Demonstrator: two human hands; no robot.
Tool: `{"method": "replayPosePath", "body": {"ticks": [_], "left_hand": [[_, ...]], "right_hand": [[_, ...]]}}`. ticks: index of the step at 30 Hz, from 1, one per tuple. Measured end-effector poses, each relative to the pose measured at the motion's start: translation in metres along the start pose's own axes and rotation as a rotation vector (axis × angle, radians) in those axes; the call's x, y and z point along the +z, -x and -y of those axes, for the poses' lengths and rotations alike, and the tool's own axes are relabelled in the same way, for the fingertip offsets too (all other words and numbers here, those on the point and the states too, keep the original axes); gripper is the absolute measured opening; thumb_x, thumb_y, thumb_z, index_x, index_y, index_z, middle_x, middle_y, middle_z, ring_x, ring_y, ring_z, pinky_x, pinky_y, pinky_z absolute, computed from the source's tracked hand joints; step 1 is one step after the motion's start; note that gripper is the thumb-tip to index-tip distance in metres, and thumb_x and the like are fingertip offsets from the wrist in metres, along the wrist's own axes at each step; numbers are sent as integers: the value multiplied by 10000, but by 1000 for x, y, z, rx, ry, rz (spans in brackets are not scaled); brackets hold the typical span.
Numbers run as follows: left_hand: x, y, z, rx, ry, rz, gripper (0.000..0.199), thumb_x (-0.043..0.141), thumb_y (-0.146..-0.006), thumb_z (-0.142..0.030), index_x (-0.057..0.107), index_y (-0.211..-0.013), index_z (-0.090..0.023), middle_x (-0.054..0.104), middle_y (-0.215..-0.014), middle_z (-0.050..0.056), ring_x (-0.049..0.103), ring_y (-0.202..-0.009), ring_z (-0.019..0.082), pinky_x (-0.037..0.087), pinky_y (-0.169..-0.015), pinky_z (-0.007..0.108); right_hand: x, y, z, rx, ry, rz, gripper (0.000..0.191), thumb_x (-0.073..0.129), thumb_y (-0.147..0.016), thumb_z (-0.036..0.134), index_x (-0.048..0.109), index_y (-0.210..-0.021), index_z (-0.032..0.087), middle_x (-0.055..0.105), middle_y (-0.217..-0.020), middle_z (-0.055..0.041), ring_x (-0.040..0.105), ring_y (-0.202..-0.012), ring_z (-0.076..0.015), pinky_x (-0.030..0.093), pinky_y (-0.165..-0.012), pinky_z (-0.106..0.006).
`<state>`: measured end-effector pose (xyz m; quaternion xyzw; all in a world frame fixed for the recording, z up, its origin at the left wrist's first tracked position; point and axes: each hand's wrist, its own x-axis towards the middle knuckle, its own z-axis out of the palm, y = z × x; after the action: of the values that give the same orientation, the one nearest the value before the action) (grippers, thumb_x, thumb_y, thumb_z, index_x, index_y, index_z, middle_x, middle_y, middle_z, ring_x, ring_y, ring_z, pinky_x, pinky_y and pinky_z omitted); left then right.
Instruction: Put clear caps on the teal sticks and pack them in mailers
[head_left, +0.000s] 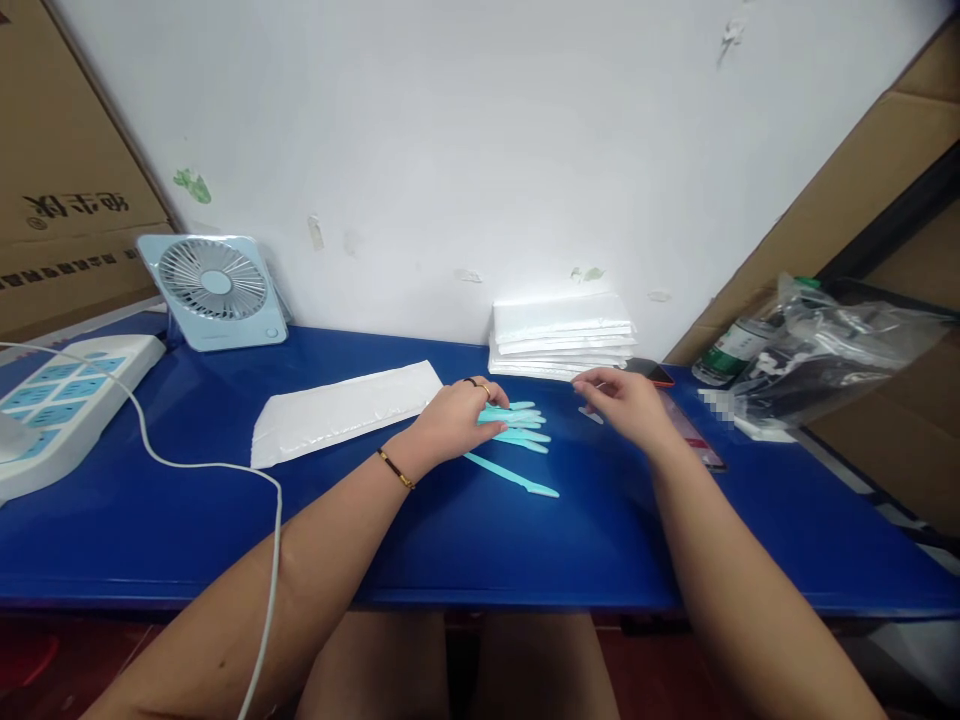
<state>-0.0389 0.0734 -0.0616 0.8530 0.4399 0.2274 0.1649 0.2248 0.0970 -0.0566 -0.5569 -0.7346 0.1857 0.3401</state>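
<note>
A white cable (279, 500) is crossing the left forearm (337, 530); on the counter (600, 545), the left hand (456, 420) is curving narrowly over fanned turquoise sticks (528, 437), a separate stick (510, 474) lying nearby, and the right hand (626, 400) is bunching its fingers beside a small pale piece (592, 415), though I cannot tell whether either is gripping

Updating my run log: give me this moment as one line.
left hand: over slim turquoise plastic sticks | right hand: by small pale piece, grip unclear | left side: flat white packet | behind: stacked white packets
</note>
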Motion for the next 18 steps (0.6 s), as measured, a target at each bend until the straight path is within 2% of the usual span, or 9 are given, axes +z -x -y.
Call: {"method": "replayPosePath", "body": {"ticks": [2,5,9,13,15,18], "left_hand": [[-3,3,-5,103,-20,155,242,643,-753,-366,628,-947,-222,620,-1004,19,563,-906,186,411,-749,274],[-3,6,-11,196,-30,346,210,692,-714,-363,665,-874,-228,635,-918,6,571,-866,174,385,-771,268],[1,7,-15,159,-31,371,114,624,-779,-315,656,-752,-209,635,-813,2,567,-792,155,373,-753,263],[2,5,-12,45,41,269,128,538,-828,-309,600,-821,-197,631,-775,2,551,-699,142,365,-601,238],[2,4,-9,23,98,191,124,501,-846,-300,571,-843,-198,627,-795,-2,547,-695,133,367,-590,229],[1,3,-4,-4,136,117,118,479,-850,-284,555,-826,-197,619,-808,-7,540,-700,124,378,-604,224]], "right_hand": [[-8,-3,-14,4,273,-13,240,606,-751,391,688,-823,177,674,-705,-58,623,-652,-195,444,-593,-282],[-6,-6,-27,69,527,106,152,652,-687,296,694,-777,180,693,-777,-78,624,-715,-218,438,-626,-288],[5,-9,-32,137,611,175,72,610,-702,222,661,-721,175,688,-761,-87,619,-691,-206,422,-606,-276],[2,-6,-26,105,458,179,127,600,-750,295,625,-726,173,678,-727,-76,619,-655,-191,416,-561,-262],[-5,-2,-17,91,245,231,180,587,-778,350,621,-782,173,658,-653,-47,614,-594,-170,412,-525,-248],[-14,7,2,21,-104,382,273,582,-792,413,627,-904,168,643,-612,-26,622,-582,-162,429,-515,-240]]}}
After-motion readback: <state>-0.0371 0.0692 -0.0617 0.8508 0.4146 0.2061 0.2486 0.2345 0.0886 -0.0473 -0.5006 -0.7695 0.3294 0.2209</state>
